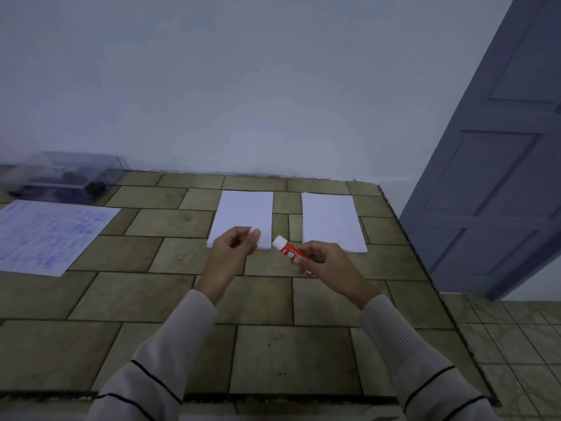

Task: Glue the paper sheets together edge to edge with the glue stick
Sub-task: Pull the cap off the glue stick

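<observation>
Fingers (pixel 315 253) of the right hand (pixel 326 262), which comes out of a pale ribbed sleeve (pixel 403 338), are curled round the lower part of the glue stick (pixel 288 250). It is held above the tiled table (pixel 170 293). Its red body slants up and to the left, and its white end points at the other hand. Just left of that end, the left hand (pixel 233 250) is raised with its fingers (pixel 253 238) bent inward, the tips pinching a small white cap (pixel 254 230). A narrow gap separates the two hands.

Directly beyond and partly under the left fingers lies the left paper sheet (pixel 246 214), flat on the tiles, its near edge hidden by the hand. Beyond the right fingers and slightly to their right lies the right paper sheet (pixel 331 220), also flat. The two sheets are side by side but apart, with a strip of tile between them.

Well to the left of the left fingers, a printed sheet (pixel 51 235) rests on the table. Behind it, against the pale wall (pixel 243 86), stands a clear plastic box (pixel 69 177) with dark contents that are too blurred to tell. Far right of the right fingers, past the table edge, is a grey panelled door (pixel 498 177).
</observation>
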